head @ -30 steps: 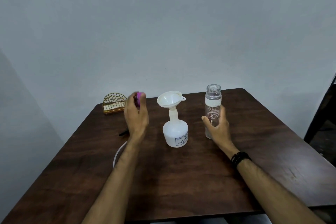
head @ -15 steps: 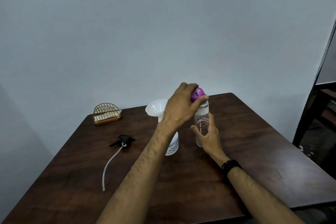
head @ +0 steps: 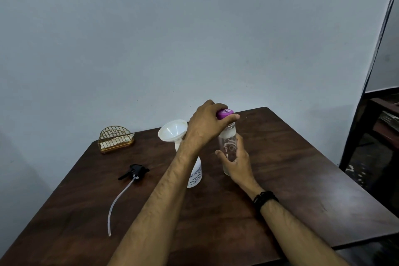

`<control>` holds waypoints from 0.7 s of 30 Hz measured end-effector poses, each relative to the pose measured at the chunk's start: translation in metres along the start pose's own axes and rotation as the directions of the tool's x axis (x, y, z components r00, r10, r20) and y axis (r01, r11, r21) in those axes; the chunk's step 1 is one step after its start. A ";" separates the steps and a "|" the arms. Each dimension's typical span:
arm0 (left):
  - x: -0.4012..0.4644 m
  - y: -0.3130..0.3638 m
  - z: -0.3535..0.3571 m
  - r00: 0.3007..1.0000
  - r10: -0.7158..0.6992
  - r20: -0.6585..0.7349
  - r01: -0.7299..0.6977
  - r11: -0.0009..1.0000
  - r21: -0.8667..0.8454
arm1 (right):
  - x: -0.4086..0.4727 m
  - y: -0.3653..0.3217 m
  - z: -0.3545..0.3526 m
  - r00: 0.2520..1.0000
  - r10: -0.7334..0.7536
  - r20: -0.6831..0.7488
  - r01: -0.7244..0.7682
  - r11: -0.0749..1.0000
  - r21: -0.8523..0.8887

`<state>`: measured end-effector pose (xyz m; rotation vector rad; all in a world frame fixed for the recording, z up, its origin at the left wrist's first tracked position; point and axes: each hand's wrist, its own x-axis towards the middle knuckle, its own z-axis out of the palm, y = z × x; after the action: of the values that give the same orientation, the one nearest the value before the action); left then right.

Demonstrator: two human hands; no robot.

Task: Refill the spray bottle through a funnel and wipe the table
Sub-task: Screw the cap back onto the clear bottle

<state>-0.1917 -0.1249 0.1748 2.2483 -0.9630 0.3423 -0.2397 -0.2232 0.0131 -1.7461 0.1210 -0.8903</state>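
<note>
Two hands on the clear bottle: left hand grips its purple cap, right hand wraps the body. Left of the grip, white spray bottle with funnel, sprayer head, gold rack. Dark wood table, plain grey wall.

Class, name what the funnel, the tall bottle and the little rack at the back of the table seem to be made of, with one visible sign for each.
Funnel: probably plastic, white, matte, slightly translucent. Tall bottle: clear glass or hard plastic; the table shows through it, so which one stays open. Rack: likely metal wire with a gold finish, built of thin shiny bars.
</note>
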 end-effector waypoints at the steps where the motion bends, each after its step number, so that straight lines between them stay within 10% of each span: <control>1: -0.001 -0.002 0.003 1.000 -0.015 -0.012 0.014 0.997 -0.082 | 0.000 0.000 0.000 1.000 0.003 -0.005 -0.003 1.000 0.004; 21: -0.022 0.020 0.041 0.929 -0.138 -0.343 0.041 0.960 -0.275 | -0.004 0.002 -0.005 0.993 -0.024 -0.116 0.016 0.998 -0.069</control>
<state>-0.2215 -0.1503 0.1430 1.8928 -0.6647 0.5308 -0.2448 -0.2257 0.0100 -1.7601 0.2134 -1.0134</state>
